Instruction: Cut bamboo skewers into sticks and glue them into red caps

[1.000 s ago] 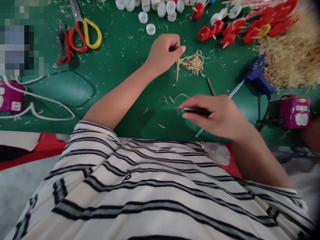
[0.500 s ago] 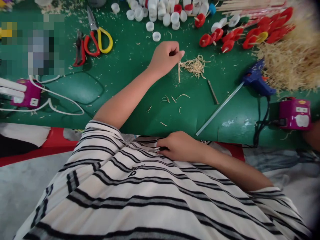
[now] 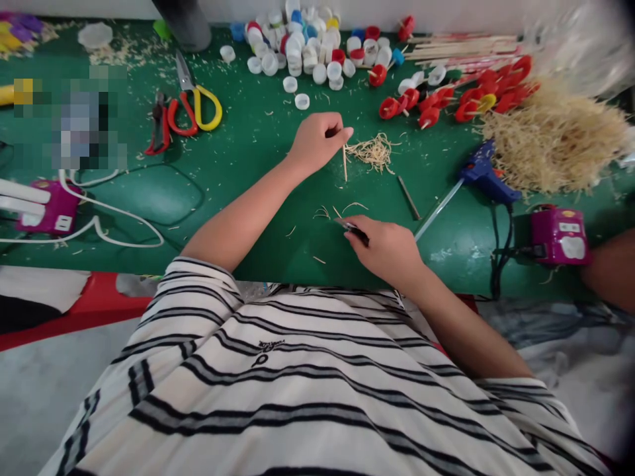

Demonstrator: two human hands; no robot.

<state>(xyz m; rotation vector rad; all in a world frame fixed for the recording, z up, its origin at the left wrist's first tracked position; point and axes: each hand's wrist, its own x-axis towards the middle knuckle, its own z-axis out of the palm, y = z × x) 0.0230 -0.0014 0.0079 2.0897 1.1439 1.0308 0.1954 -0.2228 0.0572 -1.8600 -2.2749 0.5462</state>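
Note:
My left hand [image 3: 317, 145] is closed over the green table, pinching a short, thin wooden stick [image 3: 345, 166] that points down toward me. Just right of it lies a small heap of pale straw-like shreds [image 3: 374, 152]. Nearer to me, my right hand [image 3: 389, 251] is wrapped round a small knife [image 3: 358, 233] with a dark handle. Its blade points left, above a few loose shreds [image 3: 322, 212], apart from the stick. A metal nail [image 3: 409, 197] lies to the right, between my hands and a blue glue gun [image 3: 489, 173].
Bottle caps [image 3: 307, 56] are heaped at the back, with red caps on sticks [image 3: 429, 118] to their right. Scissors [image 3: 208, 109] and red-handled pliers [image 3: 159, 125] lie left. A straw pile [image 3: 555, 145] and a purple socket block [image 3: 560, 235] are at right; another person's arm [image 3: 612, 271] shows there.
My right hand has risen from the table's front edge, beside my shirt, onto the table with the knife. My left hand keeps its pinch on the stick. The view has tilted up slightly.

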